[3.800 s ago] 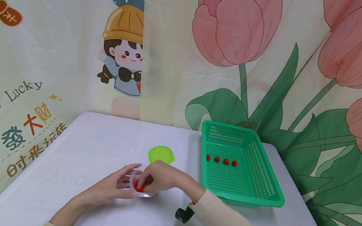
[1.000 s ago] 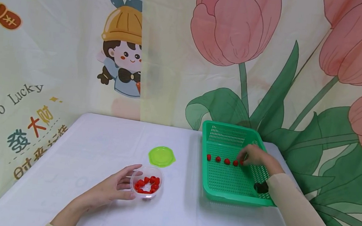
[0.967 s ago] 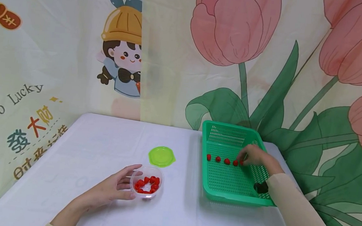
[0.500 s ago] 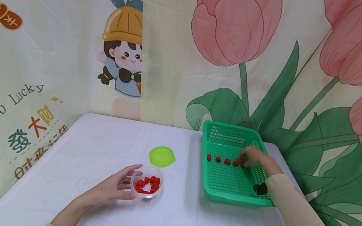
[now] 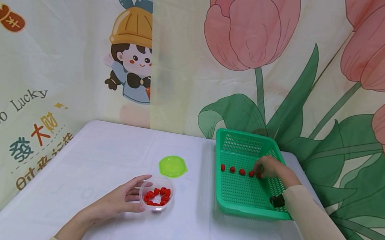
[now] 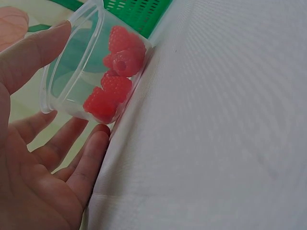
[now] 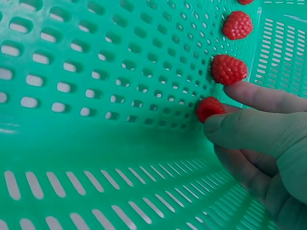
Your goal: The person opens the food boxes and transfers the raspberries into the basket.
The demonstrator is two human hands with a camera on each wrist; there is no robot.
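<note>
My left hand (image 5: 116, 200) holds a clear plastic container (image 5: 156, 209) on the table, its thumb at the near side and fingers round the far side. Several red raspberries (image 6: 115, 88) lie on the container's bottom. My right hand (image 5: 270, 167) is down inside the green basket (image 5: 219, 191). Between its thumb and fingers it pinches a raspberry (image 7: 209, 109) at the right end of a row. The forefinger comes close to the neighbouring raspberry (image 7: 229, 69); whether they touch I cannot tell. The rest of the row (image 5: 242, 172) extends leftward across the basket floor.
A bright green lid (image 5: 173, 166) lies flat behind the container. The white-covered table (image 5: 126, 141) meets a printed curtain (image 5: 180, 58) at the back. The basket's raised, slotted walls surround the right hand.
Earlier my right hand was in the container; it has since moved right into the basket with a raspberry, lengthening the row. Lately it has shifted only slightly. My left hand has stayed put.
</note>
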